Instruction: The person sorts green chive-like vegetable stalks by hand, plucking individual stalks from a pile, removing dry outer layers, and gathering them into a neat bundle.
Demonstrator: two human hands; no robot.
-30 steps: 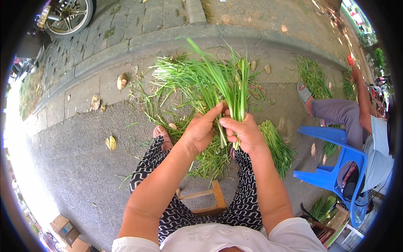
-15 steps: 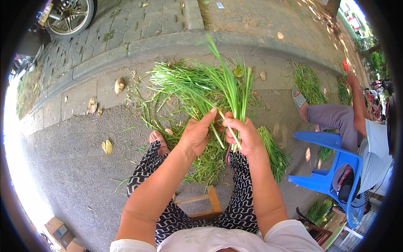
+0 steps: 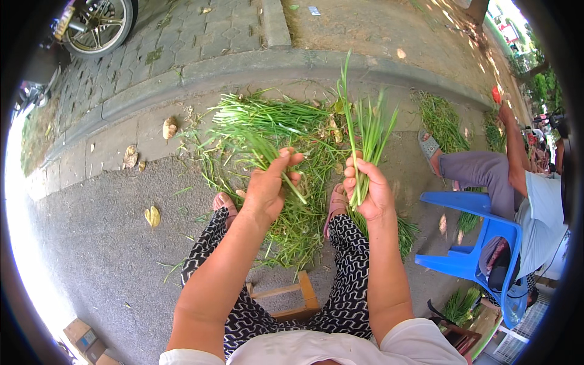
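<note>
Looks like the sorting step tbh: right hand has its grip closed round a bunch, left hand pinches some stems over the pile. Next move probably calls for loosening the left grip only.

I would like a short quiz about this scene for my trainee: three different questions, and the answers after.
1. True or false: the left hand and the right hand hold separate bunches of chive-like greens.
2. Which colour is the plastic chair? A) red B) blue C) white
3. Fill in: the yellow leaf on the asphalt lies in the picture's ____ half.

Key: 1 true; 2 B; 3 left.
</note>
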